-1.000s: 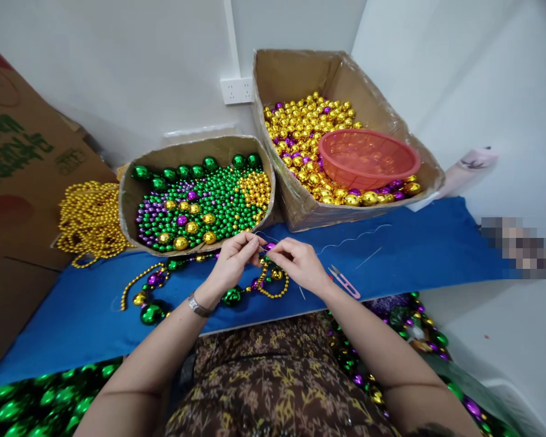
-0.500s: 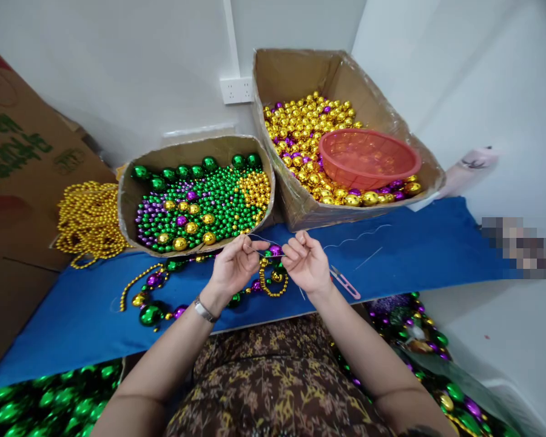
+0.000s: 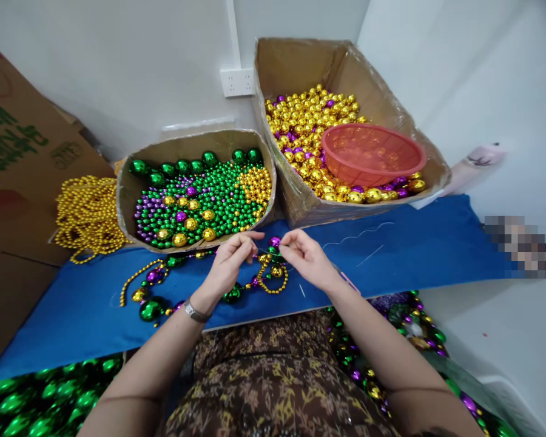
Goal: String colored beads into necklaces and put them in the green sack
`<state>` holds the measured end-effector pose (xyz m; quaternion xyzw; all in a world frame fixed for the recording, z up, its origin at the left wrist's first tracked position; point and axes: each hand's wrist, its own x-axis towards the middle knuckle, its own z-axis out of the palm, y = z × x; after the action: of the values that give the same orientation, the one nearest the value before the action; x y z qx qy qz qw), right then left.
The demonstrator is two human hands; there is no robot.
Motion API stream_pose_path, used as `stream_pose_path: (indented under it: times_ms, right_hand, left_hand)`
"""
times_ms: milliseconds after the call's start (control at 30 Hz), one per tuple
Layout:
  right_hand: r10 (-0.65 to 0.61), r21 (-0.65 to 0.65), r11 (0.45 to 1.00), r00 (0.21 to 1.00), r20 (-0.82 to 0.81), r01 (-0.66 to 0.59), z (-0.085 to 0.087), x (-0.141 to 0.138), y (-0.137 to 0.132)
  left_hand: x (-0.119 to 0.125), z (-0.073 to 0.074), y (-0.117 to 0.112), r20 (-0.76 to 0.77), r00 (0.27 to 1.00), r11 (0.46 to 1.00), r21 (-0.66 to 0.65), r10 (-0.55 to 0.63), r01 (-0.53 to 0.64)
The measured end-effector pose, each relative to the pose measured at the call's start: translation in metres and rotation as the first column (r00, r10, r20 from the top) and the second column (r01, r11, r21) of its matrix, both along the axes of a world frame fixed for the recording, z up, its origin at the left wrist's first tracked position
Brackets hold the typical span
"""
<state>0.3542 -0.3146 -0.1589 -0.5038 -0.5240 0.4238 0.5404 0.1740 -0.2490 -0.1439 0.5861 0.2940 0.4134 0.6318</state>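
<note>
A thin, clear thread (image 3: 267, 251) runs between my two hands above the blue cloth. My left hand (image 3: 231, 260) pinches one end, its index finger stretched to the right. My right hand (image 3: 306, 256) pinches the thread on the other side, fingers curled. Behind and below them lies a garland of green, purple and gold beads, with a big green bead (image 3: 151, 309) at its left and a loop of small gold beads (image 3: 273, 290) near the middle. Pink-handled snips (image 3: 349, 282) are mostly hidden by my right wrist.
A cardboard box (image 3: 273, 212) of mixed small beads stands behind my left hand. The larger box (image 3: 295, 212) holds gold and purple balls and a red basket (image 3: 373, 173). Gold bead strands (image 3: 88, 212) lie at left. Loose thread (image 3: 359, 235) rests on the blue cloth (image 3: 418, 249).
My right hand has turned inward, its fingertips closer to the thread, and its wrist now covers most of the snips. My left index finger has lifted slightly.
</note>
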Motion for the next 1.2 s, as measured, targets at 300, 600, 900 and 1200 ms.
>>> stream_pose_path:
  times_ms: [300,600,900,1200]
  right_hand:
    - [-0.058,0.169,0.985,0.861,0.505,-0.032,0.046,-0.009,0.005]
    - [0.02,0.121,0.992,0.982,0.185,-0.043,0.067,-0.005,0.031]
    - [-0.026,-0.109,0.994,0.94,-0.34,-0.012,0.029,0.021,0.049]
    - [0.076,-0.239,0.918,0.45,0.89,0.318,-0.031,0.112,-0.043]
  left_hand:
    - [0.02,-0.008,-0.003,0.104,0.995,0.987,0.16,0.0,-0.016]
    - [0.031,-0.036,-0.017,-0.118,0.993,0.944,0.326,-0.019,0.056]
    - [0.018,-0.033,-0.003,-0.116,0.987,0.976,0.175,-0.113,0.132]
    - [-0.006,-0.01,0.031,0.246,0.966,0.988,-0.152,0.075,-0.037]
